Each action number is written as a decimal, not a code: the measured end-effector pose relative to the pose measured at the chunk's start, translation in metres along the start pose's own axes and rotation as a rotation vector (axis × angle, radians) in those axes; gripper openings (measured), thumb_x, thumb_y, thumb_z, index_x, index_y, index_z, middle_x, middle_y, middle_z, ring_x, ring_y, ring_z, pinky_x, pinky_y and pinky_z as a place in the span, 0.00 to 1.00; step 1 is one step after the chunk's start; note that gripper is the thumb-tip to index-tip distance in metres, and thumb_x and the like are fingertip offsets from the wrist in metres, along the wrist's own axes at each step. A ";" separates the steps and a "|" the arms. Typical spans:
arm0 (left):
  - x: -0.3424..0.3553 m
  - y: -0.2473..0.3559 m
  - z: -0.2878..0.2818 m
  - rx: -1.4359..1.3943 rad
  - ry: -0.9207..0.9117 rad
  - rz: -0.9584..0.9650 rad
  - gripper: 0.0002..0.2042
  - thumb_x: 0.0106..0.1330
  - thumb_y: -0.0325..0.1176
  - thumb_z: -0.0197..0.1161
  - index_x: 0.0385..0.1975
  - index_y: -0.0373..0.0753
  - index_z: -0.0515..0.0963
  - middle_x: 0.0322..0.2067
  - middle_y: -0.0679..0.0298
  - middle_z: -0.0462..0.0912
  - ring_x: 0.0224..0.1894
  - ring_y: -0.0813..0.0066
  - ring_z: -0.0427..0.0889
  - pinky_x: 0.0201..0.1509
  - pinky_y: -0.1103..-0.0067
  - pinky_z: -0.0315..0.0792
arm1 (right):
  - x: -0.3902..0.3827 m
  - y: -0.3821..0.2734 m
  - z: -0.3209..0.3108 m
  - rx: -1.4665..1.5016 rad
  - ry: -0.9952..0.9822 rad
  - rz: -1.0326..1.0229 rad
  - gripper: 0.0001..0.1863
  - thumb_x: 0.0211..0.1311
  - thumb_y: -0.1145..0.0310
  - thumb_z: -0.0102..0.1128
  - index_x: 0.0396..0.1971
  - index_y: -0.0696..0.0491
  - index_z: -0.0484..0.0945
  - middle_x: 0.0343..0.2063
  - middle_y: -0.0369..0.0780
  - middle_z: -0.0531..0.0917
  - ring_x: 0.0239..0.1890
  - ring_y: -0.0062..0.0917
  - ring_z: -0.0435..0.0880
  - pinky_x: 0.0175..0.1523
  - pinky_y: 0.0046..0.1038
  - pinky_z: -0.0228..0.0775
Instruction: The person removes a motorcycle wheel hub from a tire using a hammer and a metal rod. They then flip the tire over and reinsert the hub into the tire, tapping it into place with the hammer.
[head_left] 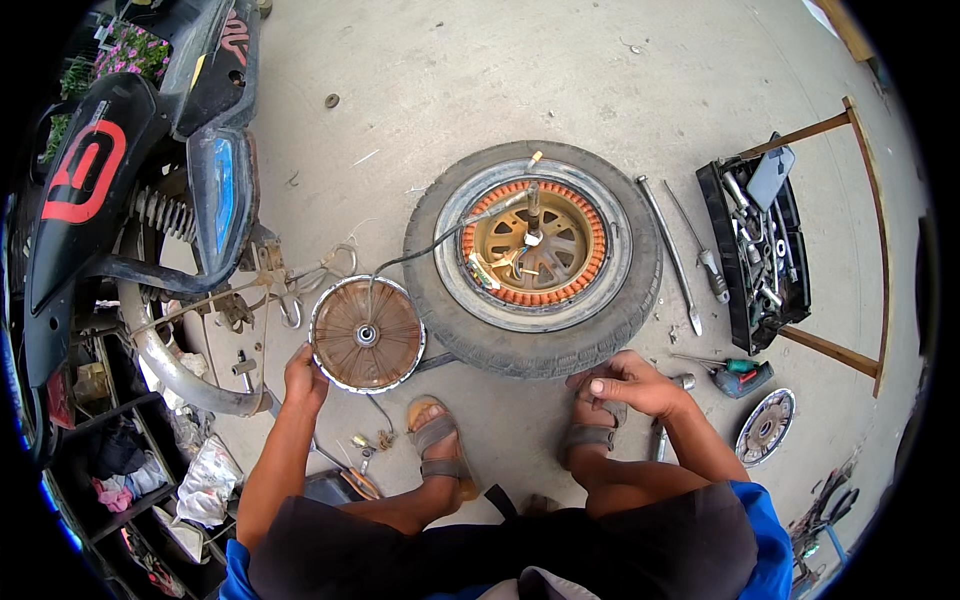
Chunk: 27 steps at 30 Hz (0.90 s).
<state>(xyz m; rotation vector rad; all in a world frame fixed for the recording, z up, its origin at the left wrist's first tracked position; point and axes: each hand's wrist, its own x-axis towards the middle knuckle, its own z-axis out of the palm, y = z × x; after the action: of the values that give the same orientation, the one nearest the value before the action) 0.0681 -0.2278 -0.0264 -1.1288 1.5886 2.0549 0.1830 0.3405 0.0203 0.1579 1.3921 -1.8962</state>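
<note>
A wheel with a black tyre (425,190) lies flat on the ground before me. Inside its rim sits a ring of copper coils (515,297) around a tan hub with an upright axle (533,212). A round brown hub cover (345,350) with a silver edge is tilted at the wheel's lower left. My left hand (303,378) is closed on the cover's left edge. From the axle a dark cable (425,250) runs to the cover's middle; wires with connectors (372,440) lie below it. My right hand (640,385) grips the tyre's near right edge, its fingertips partly hidden.
A black electric scooter (100,200) stands at left, above a compartmented box (120,410). On the right are a pry bar (672,255), a screwdriver (712,270), a toolbox of sockets (740,290), a wooden frame (870,200) and another round cover (767,427). Pliers (360,484) lie near my left foot.
</note>
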 end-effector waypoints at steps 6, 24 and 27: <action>0.000 0.002 0.012 0.038 0.048 0.006 0.20 0.82 0.38 0.39 0.59 0.31 0.72 0.59 0.52 0.79 0.62 0.59 0.77 0.72 0.62 0.67 | -0.017 0.011 -0.004 0.246 0.219 0.027 0.31 0.61 0.49 0.71 0.43 0.68 0.81 0.47 0.51 0.86 0.44 0.30 0.85 0.49 0.32 0.79; 0.000 0.011 0.008 0.579 0.358 0.181 0.18 0.78 0.44 0.51 0.46 0.33 0.78 0.38 0.62 0.80 0.39 0.70 0.75 0.48 0.73 0.70 | 0.020 -0.029 -0.016 0.406 0.660 -0.109 0.40 0.68 0.46 0.64 0.65 0.64 0.64 0.57 0.48 0.79 0.56 0.33 0.82 0.60 0.41 0.77; -0.020 0.006 0.039 0.814 0.525 0.590 0.14 0.75 0.39 0.56 0.40 0.31 0.78 0.33 0.65 0.78 0.35 0.77 0.72 0.44 0.77 0.68 | 0.029 -0.035 -0.012 0.430 0.718 -0.113 0.41 0.65 0.50 0.69 0.65 0.64 0.63 0.58 0.49 0.78 0.55 0.35 0.82 0.59 0.42 0.78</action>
<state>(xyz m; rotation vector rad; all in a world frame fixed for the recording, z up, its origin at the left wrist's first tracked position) 0.0621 -0.1899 -0.0048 -0.9654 2.9087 1.0952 0.1370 0.3405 0.0276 1.0766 1.4124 -2.3330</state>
